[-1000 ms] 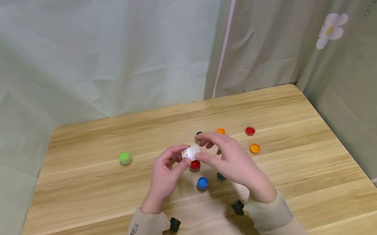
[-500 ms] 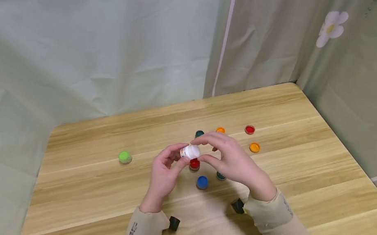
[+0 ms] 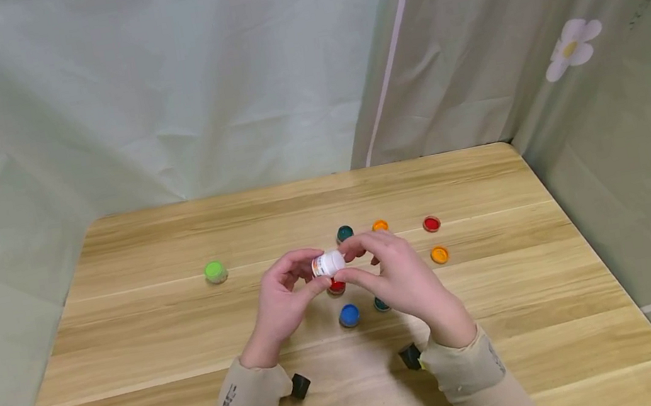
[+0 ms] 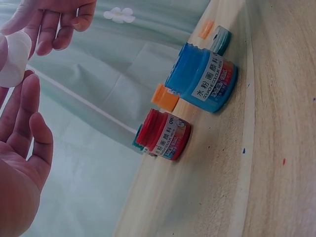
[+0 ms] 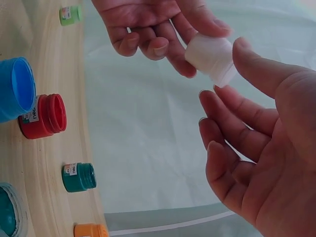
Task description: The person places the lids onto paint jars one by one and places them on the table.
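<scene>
My left hand (image 3: 278, 304) holds a small white gouache paint jar (image 3: 328, 264) between thumb and fingers, tipped sideways above the table. At its lid end, my right hand (image 3: 406, 279) pinches with thumb and fingertips, as the right wrist view shows against the white jar (image 5: 210, 54). Its other fingers are loosely bent. Below the hands stand an uncapped red jar (image 4: 165, 134) and an uncapped blue jar (image 4: 205, 79). A dark green jar (image 5: 79, 177) stands behind, near the right fingers.
On the wooden table (image 3: 149, 347), a light green jar (image 3: 216, 272) stands to the left. An orange jar (image 3: 379, 225) is behind my right hand. A red lid (image 3: 431, 224) and an orange lid (image 3: 440, 255) lie to the right; a dark green lid (image 3: 382, 303) lies by the blue jar.
My right fingers have shifted around the white jar's end, spreading off it and closing back. The left hand keeps its hold almost in place; the jars on the table stay put.
</scene>
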`<state>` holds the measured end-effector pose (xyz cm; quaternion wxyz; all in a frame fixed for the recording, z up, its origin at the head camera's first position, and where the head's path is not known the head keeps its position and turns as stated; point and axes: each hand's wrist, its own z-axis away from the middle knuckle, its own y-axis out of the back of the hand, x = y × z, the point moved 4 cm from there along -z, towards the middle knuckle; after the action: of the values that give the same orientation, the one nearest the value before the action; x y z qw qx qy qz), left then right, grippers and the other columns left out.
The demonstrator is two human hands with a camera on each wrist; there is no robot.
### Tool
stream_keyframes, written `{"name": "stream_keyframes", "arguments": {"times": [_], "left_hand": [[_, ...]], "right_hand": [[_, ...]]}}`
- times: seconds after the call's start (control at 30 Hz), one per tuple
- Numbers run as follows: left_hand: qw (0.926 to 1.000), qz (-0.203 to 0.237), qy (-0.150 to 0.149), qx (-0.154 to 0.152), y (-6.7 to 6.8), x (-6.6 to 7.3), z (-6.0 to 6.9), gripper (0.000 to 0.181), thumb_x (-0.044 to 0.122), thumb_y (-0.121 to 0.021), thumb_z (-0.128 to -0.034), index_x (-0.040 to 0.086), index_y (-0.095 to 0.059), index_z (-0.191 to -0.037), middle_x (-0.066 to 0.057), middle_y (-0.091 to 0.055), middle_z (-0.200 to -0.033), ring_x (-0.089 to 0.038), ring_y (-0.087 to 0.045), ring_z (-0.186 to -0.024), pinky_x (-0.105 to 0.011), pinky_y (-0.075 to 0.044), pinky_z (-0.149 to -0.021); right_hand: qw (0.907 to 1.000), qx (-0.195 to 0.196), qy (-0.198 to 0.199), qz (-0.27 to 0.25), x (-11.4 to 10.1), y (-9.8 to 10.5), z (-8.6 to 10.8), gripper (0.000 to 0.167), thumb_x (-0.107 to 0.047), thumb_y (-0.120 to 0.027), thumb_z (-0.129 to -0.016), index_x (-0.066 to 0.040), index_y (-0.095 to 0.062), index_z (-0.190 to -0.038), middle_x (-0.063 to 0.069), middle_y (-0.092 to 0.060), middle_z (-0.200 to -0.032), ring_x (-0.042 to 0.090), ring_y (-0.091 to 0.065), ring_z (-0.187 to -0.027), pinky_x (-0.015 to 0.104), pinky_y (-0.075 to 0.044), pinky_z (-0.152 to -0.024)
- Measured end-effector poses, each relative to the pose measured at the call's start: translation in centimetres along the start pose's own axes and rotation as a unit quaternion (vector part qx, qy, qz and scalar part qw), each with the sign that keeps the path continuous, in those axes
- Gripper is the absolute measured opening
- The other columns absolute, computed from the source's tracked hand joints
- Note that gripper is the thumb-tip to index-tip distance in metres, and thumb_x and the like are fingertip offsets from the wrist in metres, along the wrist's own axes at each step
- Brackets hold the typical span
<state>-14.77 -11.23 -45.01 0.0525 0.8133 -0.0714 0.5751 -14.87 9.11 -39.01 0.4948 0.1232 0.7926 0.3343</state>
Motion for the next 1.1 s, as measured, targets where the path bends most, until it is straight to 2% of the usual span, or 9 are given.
{"name": "stream_keyframes", "arguments": {"times": [0.17,0.33,0.4,0.5,0.6,0.7,0.9,1.1], "left_hand": [[1.0000,0.000,-0.004,-0.004,-0.01,0.11,0.02,0.035,0.009,-0.085,-0.0930,-0.001,-0.071,-0.124,0.002,-0.072,-0.103,-0.016,-0.064,-0.087,-0.028,-0.051,-0.080],[1.0000,-0.001,-0.003,-0.004,-0.07,0.16,0.03,0.035,0.009,-0.085,-0.0928,-0.002,-0.071,-0.123,0.002,-0.072,-0.102,-0.016,-0.063,-0.087,-0.028,-0.051,-0.080],[1.0000,-0.002,0.001,-0.004,-0.06,0.17,0.02,0.034,0.008,-0.084,-0.0932,-0.002,-0.071,-0.124,0.002,-0.072,-0.102,-0.017,-0.063,-0.087,-0.029,-0.051,-0.080],[0.9999,-0.005,0.011,0.000,-0.02,0.19,0.00,0.033,0.006,-0.083,-0.0944,0.000,-0.071,-0.125,0.002,-0.071,-0.103,-0.018,-0.063,-0.089,-0.031,-0.050,-0.083],[0.9998,-0.006,0.018,0.004,0.02,0.24,-0.04,0.032,0.004,-0.080,-0.0958,0.000,-0.071,-0.126,0.001,-0.071,-0.105,-0.020,-0.063,-0.091,-0.032,-0.050,-0.087],[0.9998,-0.006,0.019,0.006,0.05,0.22,-0.08,0.032,0.002,-0.078,-0.0968,-0.001,-0.071,-0.128,0.001,-0.072,-0.106,-0.020,-0.063,-0.091,-0.033,-0.050,-0.089],[0.9997,-0.010,0.020,0.008,0.19,-0.09,-0.12,0.031,0.002,-0.076,-0.0984,-0.001,-0.070,-0.129,0.003,-0.073,-0.109,-0.020,-0.064,-0.092,-0.032,-0.051,-0.089],[0.9997,-0.008,0.021,0.007,0.20,0.07,-0.11,0.031,0.000,-0.075,-0.0981,-0.001,-0.070,-0.129,0.002,-0.072,-0.110,-0.020,-0.063,-0.093,-0.032,-0.051,-0.089]], "right_hand": [[0.9995,-0.005,-0.030,0.004,0.12,-0.25,0.02,0.030,-0.038,-0.084,-0.094,-0.018,-0.073,-0.113,-0.009,-0.072,-0.106,0.017,-0.066,-0.100,0.038,-0.054,-0.078],[0.9976,-0.022,-0.065,0.011,0.29,-0.50,0.10,0.024,-0.044,-0.077,-0.100,-0.021,-0.072,-0.106,-0.013,-0.071,-0.097,0.011,-0.060,-0.083,0.035,-0.053,-0.071],[0.9966,-0.027,-0.078,0.007,0.35,-0.53,0.11,0.026,-0.045,-0.072,-0.103,-0.020,-0.072,-0.109,-0.012,-0.071,-0.097,0.012,-0.060,-0.081,0.035,-0.054,-0.071],[0.9962,-0.023,-0.084,-0.006,0.33,-0.36,0.07,0.034,-0.047,-0.066,-0.106,-0.017,-0.071,-0.120,-0.009,-0.071,-0.100,0.013,-0.062,-0.085,0.036,-0.055,-0.074],[0.9974,-0.010,-0.069,-0.022,0.21,-0.11,-0.02,0.043,-0.048,-0.065,-0.106,-0.014,-0.069,-0.134,-0.007,-0.071,-0.106,0.013,-0.063,-0.092,0.040,-0.055,-0.078],[0.9990,0.000,-0.036,-0.027,0.04,0.06,-0.06,0.044,-0.043,-0.069,-0.106,-0.014,-0.067,-0.139,-0.006,-0.073,-0.112,0.013,-0.065,-0.100,0.043,-0.056,-0.080],[0.9994,0.002,0.034,-0.007,-0.36,-0.07,-0.06,0.052,-0.026,-0.086,-0.094,-0.016,-0.066,-0.141,-0.004,-0.072,-0.124,0.015,-0.064,-0.107,0.040,-0.055,-0.081],[0.9983,-0.001,0.059,0.000,-0.40,-0.30,-0.03,0.051,-0.017,-0.088,-0.092,-0.018,-0.068,-0.139,-0.006,-0.069,-0.126,0.016,-0.063,-0.107,0.043,-0.057,-0.081]]}}
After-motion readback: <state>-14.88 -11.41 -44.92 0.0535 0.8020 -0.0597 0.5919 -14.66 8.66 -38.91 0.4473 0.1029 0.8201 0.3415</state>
